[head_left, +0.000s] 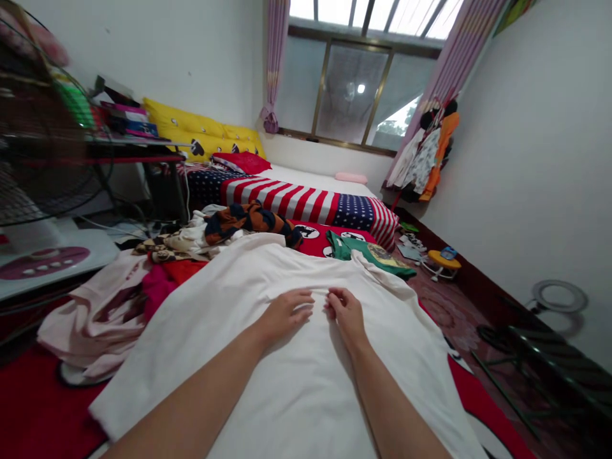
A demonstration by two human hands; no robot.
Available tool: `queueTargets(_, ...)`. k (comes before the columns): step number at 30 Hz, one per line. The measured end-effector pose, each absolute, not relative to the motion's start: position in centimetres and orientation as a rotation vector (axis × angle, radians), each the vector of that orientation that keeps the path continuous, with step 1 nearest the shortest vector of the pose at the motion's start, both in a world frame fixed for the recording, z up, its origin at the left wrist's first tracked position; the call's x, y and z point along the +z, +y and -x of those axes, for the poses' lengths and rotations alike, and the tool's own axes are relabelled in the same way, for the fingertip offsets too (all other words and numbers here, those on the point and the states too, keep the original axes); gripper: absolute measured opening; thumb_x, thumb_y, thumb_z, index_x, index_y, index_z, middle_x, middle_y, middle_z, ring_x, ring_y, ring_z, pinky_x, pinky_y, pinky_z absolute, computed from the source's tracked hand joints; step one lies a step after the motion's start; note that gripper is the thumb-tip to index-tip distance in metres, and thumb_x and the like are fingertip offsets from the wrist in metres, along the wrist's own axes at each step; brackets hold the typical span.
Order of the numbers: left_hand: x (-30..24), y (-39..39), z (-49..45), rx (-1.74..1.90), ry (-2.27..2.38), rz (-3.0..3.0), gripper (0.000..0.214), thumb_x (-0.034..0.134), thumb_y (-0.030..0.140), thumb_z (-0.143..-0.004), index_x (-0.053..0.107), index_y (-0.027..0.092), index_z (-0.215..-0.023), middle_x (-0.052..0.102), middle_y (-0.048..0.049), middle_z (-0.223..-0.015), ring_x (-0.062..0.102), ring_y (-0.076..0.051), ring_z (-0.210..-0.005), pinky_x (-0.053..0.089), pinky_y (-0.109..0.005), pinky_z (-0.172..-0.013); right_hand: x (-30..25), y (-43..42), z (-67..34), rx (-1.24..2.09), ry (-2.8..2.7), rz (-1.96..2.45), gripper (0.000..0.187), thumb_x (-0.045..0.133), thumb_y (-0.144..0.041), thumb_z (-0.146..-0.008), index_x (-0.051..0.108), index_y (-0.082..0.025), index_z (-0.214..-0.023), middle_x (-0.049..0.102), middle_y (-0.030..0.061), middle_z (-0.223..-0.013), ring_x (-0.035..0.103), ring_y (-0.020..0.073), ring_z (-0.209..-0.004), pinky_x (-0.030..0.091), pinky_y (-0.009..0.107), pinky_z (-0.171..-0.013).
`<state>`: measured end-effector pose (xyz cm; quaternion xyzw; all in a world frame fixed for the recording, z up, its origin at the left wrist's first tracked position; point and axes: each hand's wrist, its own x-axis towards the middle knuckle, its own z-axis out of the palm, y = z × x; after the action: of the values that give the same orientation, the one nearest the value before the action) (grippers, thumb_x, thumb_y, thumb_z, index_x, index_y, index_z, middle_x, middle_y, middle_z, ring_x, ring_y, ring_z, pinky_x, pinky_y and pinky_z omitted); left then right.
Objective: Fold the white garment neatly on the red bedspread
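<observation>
A large white cloth garment [306, 395], which looks like a shirt, lies spread in front of me with soft wrinkles. My left hand [288, 311] rests on its middle, fingers slightly apart and pointing right. Close beside it, my right hand [345, 313] touches the same cloth with bent fingers, a little apart. A small crease runs between the two sets of fingertips, and whether any cloth is pinched there is hard to see. Beyond the far right edge lies a green printed shirt [375, 255].
Rumpled clothes, including a pale pink garment [102, 312] and an orange-and-navy striped one [251, 223], lie left. A fan [38, 127] stands at far left. The red blanket [33, 401] lies underneath. A bed [306, 201] is behind; a ring light [559, 296] stands right.
</observation>
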<state>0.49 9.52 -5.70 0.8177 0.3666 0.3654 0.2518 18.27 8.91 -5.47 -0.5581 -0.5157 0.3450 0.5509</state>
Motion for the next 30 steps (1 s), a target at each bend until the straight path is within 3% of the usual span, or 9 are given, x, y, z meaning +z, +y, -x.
queueTargets(5,-5.4,9.5,-1.2,1.083,1.075,-2.020,0.028,0.061,0.018,-0.077,0.073,0.018,-0.102,0.067,-0.0084,-0.119,0.062,-0.021,-0.110,0.046,-0.033,-0.100,-5.3,8.0,-18.9,0.986,-1.147,1.195,0.027,0.068,-0.035,-0.070,0.065,-0.016,-0.088,0.067,0.0044,-0.078,0.060,0.0132,-0.058,0.048,0.026,-0.053)
queueTargets(9,-4.2,11.8,-2.0,0.948,1.361,-1.824,0.023,0.056,0.020,-0.080,0.075,0.016,-0.093,0.075,-0.0070,-0.091,0.069,-0.019,-0.084,0.054,-0.027,-0.077,-5.3,7.9,-18.7,1.009,-1.159,1.185,0.022,0.065,-0.033,-0.072,0.065,-0.016,-0.087,0.067,0.0042,-0.077,0.058,0.0120,-0.056,0.047,0.026,-0.053)
queueTargets(12,-2.0,15.9,-1.8,0.710,1.479,-1.905,0.023,0.056,0.023,-0.081,0.075,0.014,-0.091,0.074,-0.0064,-0.076,0.069,-0.018,-0.069,0.052,-0.025,-0.062,-5.6,8.0,-18.6,1.012,-1.188,1.198,0.020,0.063,-0.032,-0.073,0.064,-0.016,-0.086,0.065,0.0034,-0.072,0.057,0.0122,-0.055,0.047,0.026,-0.054)
queueTargets(14,-0.4,19.2,-1.3,0.679,1.577,-1.982,0.021,0.058,0.023,-0.079,0.075,0.014,-0.089,0.073,-0.0077,-0.079,0.069,-0.020,-0.072,0.052,-0.027,-0.064,-5.7,8.1,-18.6,1.009,-1.203,1.202,0.019,0.062,-0.031,-0.074,0.065,-0.016,-0.085,0.064,0.0032,-0.071,0.057,0.0126,-0.055,0.047,0.027,-0.055)
queueTargets(19,2.1,25.9,0.2,0.580,1.814,-2.230,0.030,0.058,0.009,-0.072,0.075,0.020,-0.094,0.070,-0.0090,-0.108,0.060,-0.028,-0.107,0.046,-0.035,-0.088,-5.7,8.1,-18.5,1.048,-1.193,1.176,0.016,0.059,-0.029,-0.075,0.064,-0.016,-0.083,0.062,0.0025,-0.070,0.055,0.0125,-0.056,0.046,0.026,-0.054)
queueTargets(27,1.7,29.1,0.4,0.207,1.887,-2.449,0.017,0.074,0.021,-0.066,0.075,0.019,-0.083,0.070,-0.0094,-0.095,0.061,-0.030,-0.095,0.045,-0.036,-0.082,-6.2,8.3,-18.5,1.016,-1.247,1.194,0.013,0.055,-0.026,-0.077,0.063,-0.017,-0.083,0.063,0.0021,-0.068,0.055,0.0124,-0.055,0.045,0.025,-0.054)
queueTargets(30,1.5,29.1,0.4,0.189,1.957,-2.478,0.013,0.068,0.024,-0.074,0.074,0.018,-0.085,0.069,-0.0098,-0.095,0.061,-0.029,-0.093,0.044,-0.034,-0.081,-6.4,8.4,-18.5,0.972,-1.281,1.226,0.013,0.055,-0.025,-0.078,0.064,-0.017,-0.083,0.064,0.0024,-0.068,0.057,0.0126,-0.056,0.045,0.025,-0.055)
